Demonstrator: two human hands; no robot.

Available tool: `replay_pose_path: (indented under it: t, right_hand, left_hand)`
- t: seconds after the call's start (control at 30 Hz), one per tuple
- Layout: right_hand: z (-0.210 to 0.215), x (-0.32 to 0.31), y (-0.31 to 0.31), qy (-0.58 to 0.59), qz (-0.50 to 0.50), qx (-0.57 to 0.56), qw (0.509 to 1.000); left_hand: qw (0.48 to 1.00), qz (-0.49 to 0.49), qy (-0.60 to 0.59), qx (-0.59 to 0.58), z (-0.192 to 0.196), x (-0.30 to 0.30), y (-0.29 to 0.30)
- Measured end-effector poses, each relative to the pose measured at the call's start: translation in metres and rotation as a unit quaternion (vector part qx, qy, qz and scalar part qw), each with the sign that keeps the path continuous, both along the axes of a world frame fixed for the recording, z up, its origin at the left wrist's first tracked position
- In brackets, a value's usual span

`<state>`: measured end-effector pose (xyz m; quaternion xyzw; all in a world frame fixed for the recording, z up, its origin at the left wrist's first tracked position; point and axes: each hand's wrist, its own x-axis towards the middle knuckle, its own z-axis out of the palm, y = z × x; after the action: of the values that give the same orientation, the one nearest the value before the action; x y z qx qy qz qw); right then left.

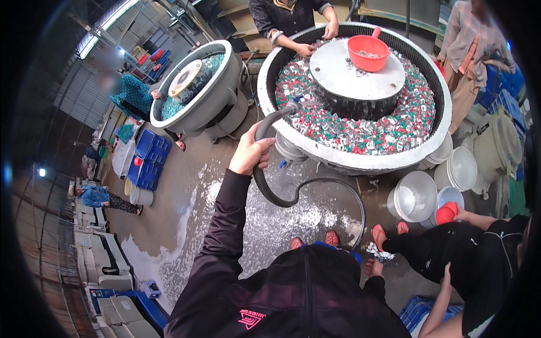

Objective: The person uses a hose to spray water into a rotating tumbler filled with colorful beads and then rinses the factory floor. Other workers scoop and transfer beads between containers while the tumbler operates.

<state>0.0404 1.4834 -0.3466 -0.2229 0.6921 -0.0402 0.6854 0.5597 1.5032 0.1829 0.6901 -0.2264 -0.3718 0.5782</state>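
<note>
My left hand point(252, 150) is closed around a thick dark hose point(266, 188), which loops down toward the wet floor. The hose's nozzle point(293, 106) points over the near left rim of a large round tumbling bowl point(298, 143), and a thin stream of water seems to come out of it. In the bowl lie many small red, green and whitish pieces point(363, 135) around a raised centre with a pale round lid point(360, 67). My right hand point(373, 268) hangs low beside my body, its fingers curled, with nothing visible in them.
A red scoop-like bowl point(368, 52) rests on the lid. Across the tumbler a person's hands point(307, 49) reach in. White buckets point(414, 197) stand at right, near a person holding a red container point(447, 213). A second tumbler point(217, 101) and blue crates point(151, 158) are at left.
</note>
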Motion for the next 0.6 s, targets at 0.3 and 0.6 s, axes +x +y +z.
replay_pose_path:
  t: [0.3, 0.6]
  right_hand:
    - [0.004, -0.012, -0.015, -0.010, -0.009, -0.029, 0.999]
    - [0.015, -0.020, -0.006, 0.024, -0.003, -0.033, 0.999]
  left_hand:
    - [0.998, 0.055, -0.005, -0.016, -0.016, 0.010, 0.009]
    - [0.983, -0.136, 0.026, 0.122, -0.013, -0.036, 0.006]
